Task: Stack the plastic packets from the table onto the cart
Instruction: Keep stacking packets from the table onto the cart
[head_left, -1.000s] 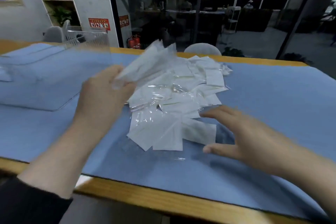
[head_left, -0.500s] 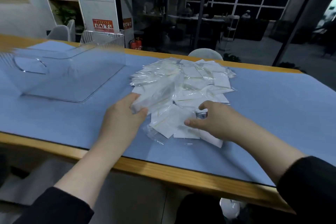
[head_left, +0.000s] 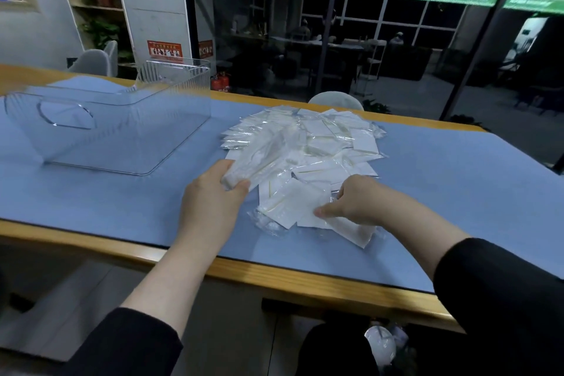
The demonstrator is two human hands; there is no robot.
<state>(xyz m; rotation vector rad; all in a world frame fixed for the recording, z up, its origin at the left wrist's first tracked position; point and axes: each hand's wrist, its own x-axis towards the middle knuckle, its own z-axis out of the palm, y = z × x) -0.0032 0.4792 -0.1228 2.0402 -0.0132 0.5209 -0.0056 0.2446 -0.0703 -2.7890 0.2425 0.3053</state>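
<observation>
A loose pile of clear plastic packets with white inserts lies on the blue mat in the middle of the table. My left hand grips a small bundle of packets at the pile's near left edge. At the pile's near right edge, my right hand pinches a single flat packet between thumb and fingers. No cart is in view.
A clear plastic bin with a cut-out handle stands on the blue mat at the left. The wooden table edge runs along the front. Chairs and a glass wall lie beyond the table.
My left hand has come down from above the pile with its bundle to the pile's near edge. My right hand went from hovering open to pinching a packet. The view has pulled back.
</observation>
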